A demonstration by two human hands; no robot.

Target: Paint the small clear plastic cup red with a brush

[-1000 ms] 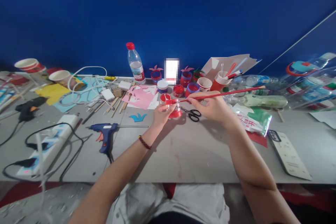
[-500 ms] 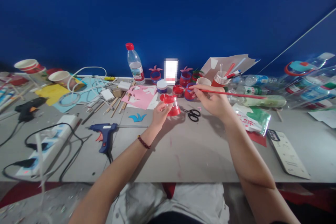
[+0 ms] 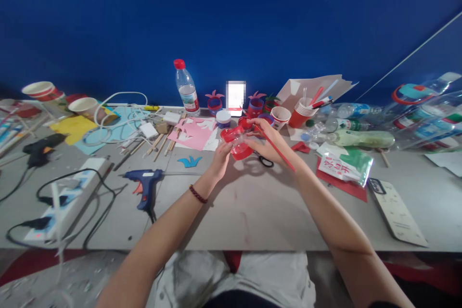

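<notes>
My left hand (image 3: 219, 160) is closed on a cut clear plastic bottle piece (image 3: 241, 151), part of it coated in red paint. My right hand (image 3: 270, 140) grips a red-handled paintbrush (image 3: 283, 155); its lower fingers reach to the side of the bottle piece. Just behind the piece stands an open jar of red paint (image 3: 244, 123), partly covered by the right hand and brush. Where the bristles are cannot be made out clearly. Beneath the right hand lie black-handled scissors (image 3: 266, 162), their blades hidden.
A blue glue gun (image 3: 145, 185) and a white power strip (image 3: 68, 199) with cords lie left. A capped water bottle (image 3: 186, 91) stands behind pink paper (image 3: 189, 134). Paper cups (image 3: 302, 113), plastic bottles (image 3: 361, 138) and a phone (image 3: 397, 214) are on the right.
My right hand has come left and down from beside the paint jar to the bottle piece. The brush handle, nearly level before, now slants down to the right.
</notes>
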